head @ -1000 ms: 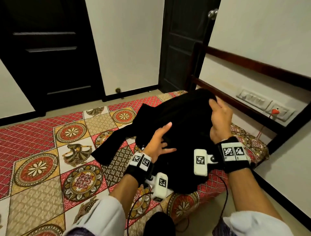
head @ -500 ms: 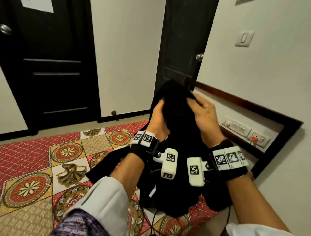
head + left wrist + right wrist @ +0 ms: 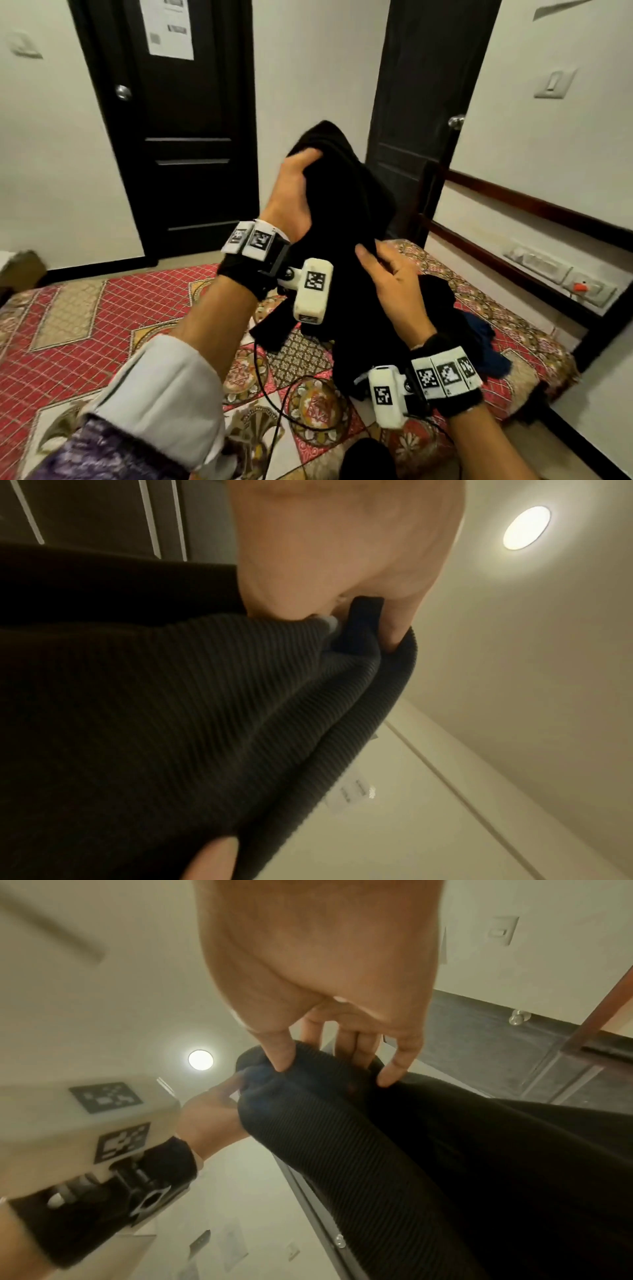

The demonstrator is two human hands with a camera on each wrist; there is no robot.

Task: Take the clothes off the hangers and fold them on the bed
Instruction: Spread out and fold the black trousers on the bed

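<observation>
While lifted above the bed [image 3: 102, 308], black ribbed garment [image 3: 346, 219] (hem trailing) pinched by both hands: left hand [image 3: 291, 192] topmost, right hand [image 3: 394, 281] lower.

One black garment [image 3: 346, 219], two hands, two dark doors, one patterned bed [image 3: 68, 329], one ceiling light [image 3: 527, 527]

Paper sheet [image 3: 170, 27] on door [image 3: 185, 137]: print too blurred to read; no other text legible.
</observation>
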